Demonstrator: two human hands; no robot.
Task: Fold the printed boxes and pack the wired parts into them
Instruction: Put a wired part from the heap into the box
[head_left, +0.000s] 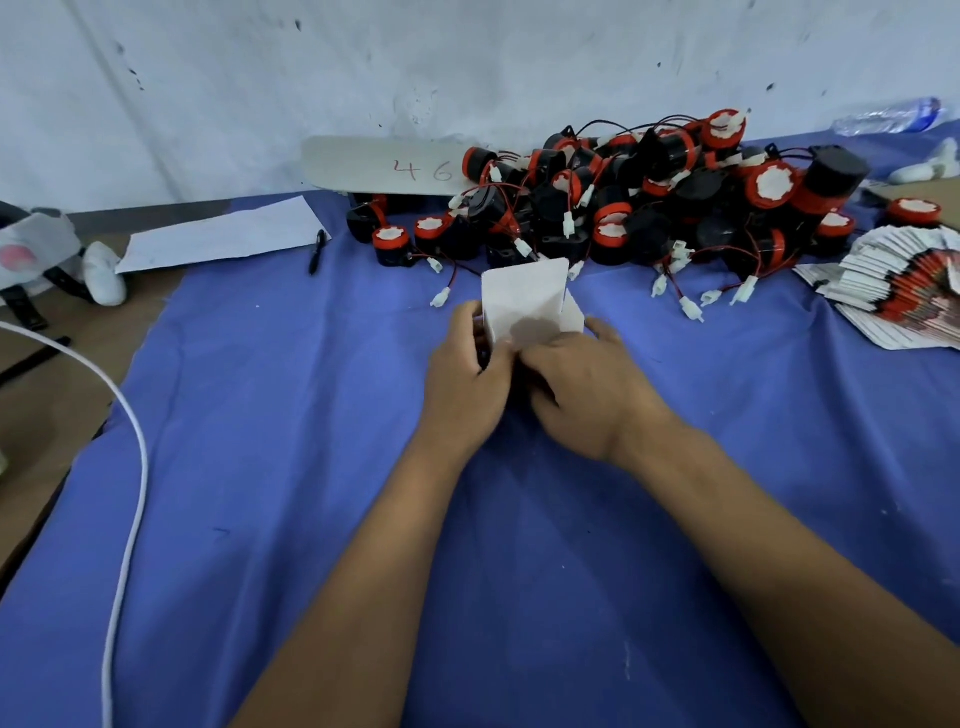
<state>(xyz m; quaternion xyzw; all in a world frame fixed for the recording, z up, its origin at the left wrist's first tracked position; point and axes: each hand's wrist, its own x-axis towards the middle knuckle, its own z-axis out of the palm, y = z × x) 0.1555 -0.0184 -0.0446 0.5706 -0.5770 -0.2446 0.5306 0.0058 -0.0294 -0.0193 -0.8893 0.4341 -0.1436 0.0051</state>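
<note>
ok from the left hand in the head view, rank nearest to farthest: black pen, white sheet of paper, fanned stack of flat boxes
Measured from the left hand:
1. black pen, up and to its left
2. white sheet of paper, farther left, beyond the pen
3. fanned stack of flat boxes, far across on the right edge

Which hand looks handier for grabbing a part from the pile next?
Probably the right hand: the pile of parts lies mostly on its side. The left hand can keep gripping the box.

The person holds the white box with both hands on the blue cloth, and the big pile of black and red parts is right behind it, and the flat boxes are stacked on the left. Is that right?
Almost. The head view shows the flat boxes fanned out on the right, not the left. Both the left hand and right hand do hold the white box, with the pile behind.
</note>
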